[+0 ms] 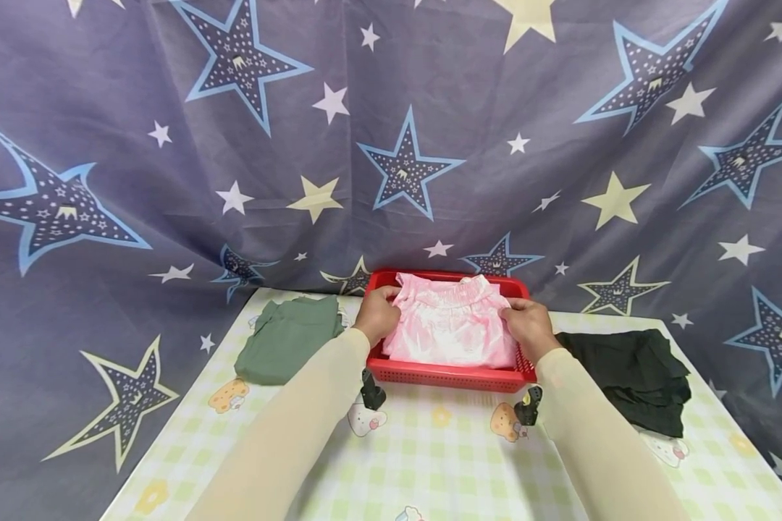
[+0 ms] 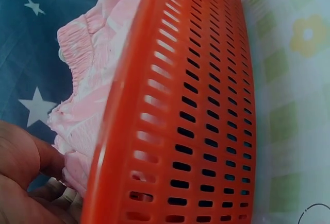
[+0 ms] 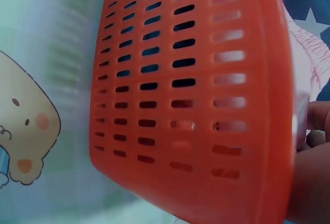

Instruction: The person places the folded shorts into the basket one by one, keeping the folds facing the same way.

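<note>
A folded pink elastic-waist garment (image 1: 452, 325) lies in the red plastic basket (image 1: 446, 376), its gathered waistband toward the back wall. At its left edge my left hand (image 1: 378, 316) pinches the cloth between thumb and fingers; the left wrist view shows this hand (image 2: 26, 172) beside the basket rim. My right hand (image 1: 529, 323) grips the garment's right edge, its wrist over the basket's right side. In the right wrist view, the basket wall (image 3: 170, 85) hides most of the cloth, and only part of the hand (image 3: 314, 172) shows.
Folded green cloth (image 1: 289, 340) lies left of the basket, and a black garment (image 1: 632, 376) lies to its right. The table (image 1: 417, 463) has a checked cover with cartoon prints. A star-patterned curtain (image 1: 469, 94) hangs close behind the basket.
</note>
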The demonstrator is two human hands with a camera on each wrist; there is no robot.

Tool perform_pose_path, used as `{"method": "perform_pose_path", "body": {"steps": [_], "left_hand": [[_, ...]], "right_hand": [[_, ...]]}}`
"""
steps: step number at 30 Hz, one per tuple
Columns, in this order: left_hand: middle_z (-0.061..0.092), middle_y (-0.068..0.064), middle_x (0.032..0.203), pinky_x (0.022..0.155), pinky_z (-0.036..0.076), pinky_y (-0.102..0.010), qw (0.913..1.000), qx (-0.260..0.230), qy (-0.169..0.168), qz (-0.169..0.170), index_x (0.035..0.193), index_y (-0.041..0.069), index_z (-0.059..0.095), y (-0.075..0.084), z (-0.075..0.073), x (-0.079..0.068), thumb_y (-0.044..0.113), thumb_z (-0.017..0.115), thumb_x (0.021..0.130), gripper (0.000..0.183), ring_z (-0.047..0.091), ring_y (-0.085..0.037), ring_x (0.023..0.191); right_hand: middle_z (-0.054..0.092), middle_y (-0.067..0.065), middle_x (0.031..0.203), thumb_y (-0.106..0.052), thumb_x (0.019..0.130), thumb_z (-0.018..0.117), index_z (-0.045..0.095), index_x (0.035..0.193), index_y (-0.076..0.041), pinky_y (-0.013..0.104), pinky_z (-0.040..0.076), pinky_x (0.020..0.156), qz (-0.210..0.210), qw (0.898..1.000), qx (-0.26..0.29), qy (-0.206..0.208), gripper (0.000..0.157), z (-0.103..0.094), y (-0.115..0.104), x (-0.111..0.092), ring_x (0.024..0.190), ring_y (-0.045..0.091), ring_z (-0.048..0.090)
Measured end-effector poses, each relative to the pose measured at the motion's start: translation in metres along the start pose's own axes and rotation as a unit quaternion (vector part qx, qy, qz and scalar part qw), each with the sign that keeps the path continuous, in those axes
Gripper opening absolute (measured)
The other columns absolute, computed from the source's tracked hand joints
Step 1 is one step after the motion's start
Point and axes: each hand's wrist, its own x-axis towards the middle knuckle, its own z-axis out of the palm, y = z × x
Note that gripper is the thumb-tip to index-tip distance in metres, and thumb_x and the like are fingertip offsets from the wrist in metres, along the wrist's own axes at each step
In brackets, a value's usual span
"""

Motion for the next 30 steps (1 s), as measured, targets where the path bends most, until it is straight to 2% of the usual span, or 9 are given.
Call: {"method": "perform_pose_path", "body": {"steps": [6, 11, 18, 30], "left_hand": [[0.07, -0.011, 0.122, 0.103, 0.048, -0.042, 0.998, 0.057, -0.003, 0.028, 0.135, 0.008, 0.066, 0.0, 0.001, -0.002, -0.002, 0.054, 0.091, 0.047, 0.061, -0.028, 0.111], [0.067, -0.008, 0.132, 0.107, 0.045, -0.043, 0.9944, 0.098, -0.021, 0.032, 0.139, 0.01, 0.064, -0.002, 0.002, -0.003, 0.0, 0.054, 0.091, 0.05, 0.061, -0.027, 0.116], [0.066, -0.008, 0.134, 0.108, 0.045, -0.043, 0.9918, 0.12, -0.031, 0.03, 0.14, 0.009, 0.063, -0.003, 0.004, -0.004, -0.001, 0.055, 0.091, 0.05, 0.06, -0.027, 0.118], [0.063, -0.009, 0.138, 0.108, 0.045, -0.044, 0.9862, 0.16, -0.038, 0.018, 0.145, 0.009, 0.058, -0.005, 0.008, -0.006, -0.001, 0.056, 0.093, 0.053, 0.06, -0.026, 0.121]], "right_hand": [[0.052, 0.018, 0.147, -0.018, 0.102, 0.056, 0.056, 0.146, -0.007, 0.055, 0.041, 0.109, 0.01, 1.0, -0.019, -0.004, 0.045, 0.002, 0.004, 0.001, 0.127, 0.035, 0.05], [0.052, 0.018, 0.146, -0.017, 0.102, 0.055, 0.056, 0.146, -0.007, 0.056, 0.041, 0.109, 0.017, 1.0, -0.022, -0.004, 0.045, 0.004, 0.006, 0.002, 0.125, 0.035, 0.052], [0.055, 0.018, 0.143, -0.016, 0.101, 0.055, 0.057, 0.145, -0.007, 0.058, 0.045, 0.105, 0.023, 0.999, -0.028, -0.01, 0.045, 0.005, 0.008, 0.002, 0.12, 0.036, 0.055], [0.057, 0.022, 0.14, -0.011, 0.098, 0.055, 0.059, 0.14, 0.002, 0.052, 0.045, 0.106, -0.015, 0.999, -0.043, -0.024, 0.043, 0.006, 0.014, 0.001, 0.12, 0.035, 0.056]]}}
